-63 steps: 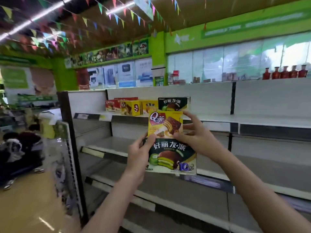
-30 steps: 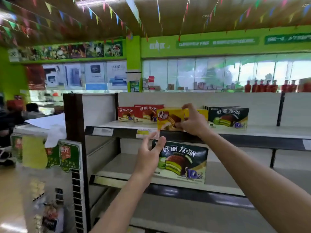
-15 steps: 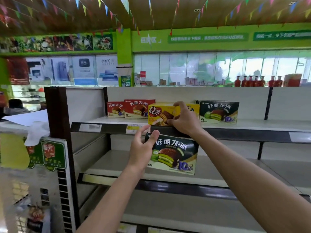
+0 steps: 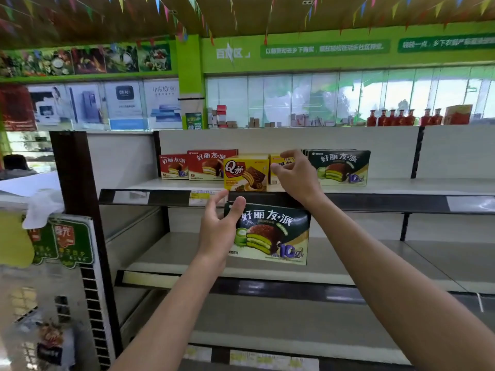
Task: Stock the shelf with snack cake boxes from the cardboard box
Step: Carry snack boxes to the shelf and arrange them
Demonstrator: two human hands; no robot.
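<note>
A yellow Q snack cake box (image 4: 245,172) stands at the front edge of the top shelf (image 4: 401,186). My right hand (image 4: 294,175) hovers just right of it with its fingers loosely spread, holding nothing and covering part of a second yellow box (image 4: 278,160). My left hand (image 4: 217,234) pinches the left edge of a dark green snack cake box (image 4: 273,234), held upright in front of the second shelf. Two red boxes (image 4: 209,164) stand left of the yellow ones, and dark green boxes (image 4: 340,167) stand to the right. The cardboard box is out of view.
Lower shelf boards (image 4: 187,253) run below the top shelf. A dark end post (image 4: 77,183) closes the shelf on the left, with a side rack of green signs (image 4: 69,242) beside it. Red bottles (image 4: 396,117) line the back wall.
My right hand carried the yellow box up from the stack onto the top shelf and has now let go of it. The left hand keeps hold of the green box.
</note>
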